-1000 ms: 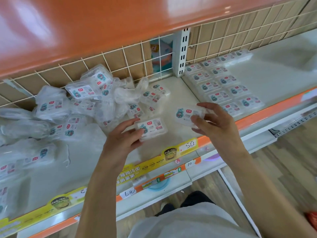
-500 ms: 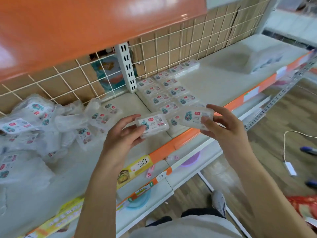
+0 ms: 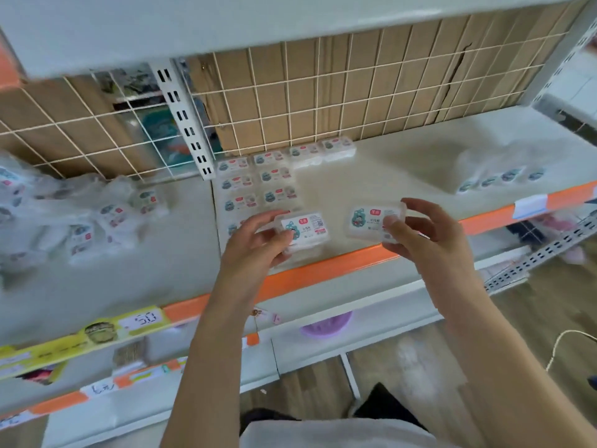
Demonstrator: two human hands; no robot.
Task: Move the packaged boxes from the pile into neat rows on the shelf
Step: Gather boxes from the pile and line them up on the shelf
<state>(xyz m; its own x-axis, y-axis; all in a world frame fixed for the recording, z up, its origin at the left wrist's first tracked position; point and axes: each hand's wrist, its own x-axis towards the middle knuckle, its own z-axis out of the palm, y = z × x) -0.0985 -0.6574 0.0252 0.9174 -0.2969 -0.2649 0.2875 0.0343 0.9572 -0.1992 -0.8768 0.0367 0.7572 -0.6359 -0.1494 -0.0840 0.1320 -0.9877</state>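
My left hand point(image 3: 255, 244) grips a small clear box point(image 3: 305, 228) with a white label, held over the front of the white shelf point(image 3: 387, 163). To its right, a second matching box point(image 3: 371, 221) is pinched by my right hand point(image 3: 423, 234), just above the shelf's orange front edge point(image 3: 323, 270). Behind both boxes, neat rows of the same boxes point(image 3: 258, 185) lie flat on the shelf, reaching back to the wire grid. The loose pile of plastic-wrapped boxes point(image 3: 90, 221) lies on the shelf at the far left.
A wire grid back panel point(image 3: 323, 101) with cardboard behind it closes the shelf's rear. A white slotted upright point(image 3: 187, 124) splits the two shelf bays. A clear bag of boxes point(image 3: 497, 176) lies at the right. Lower shelves hold price tags and a purple basket point(image 3: 326, 324).
Both hands carried their boxes from the pile to the right, over the front of the rows. The view swung right, so the pile now sits at the left edge.
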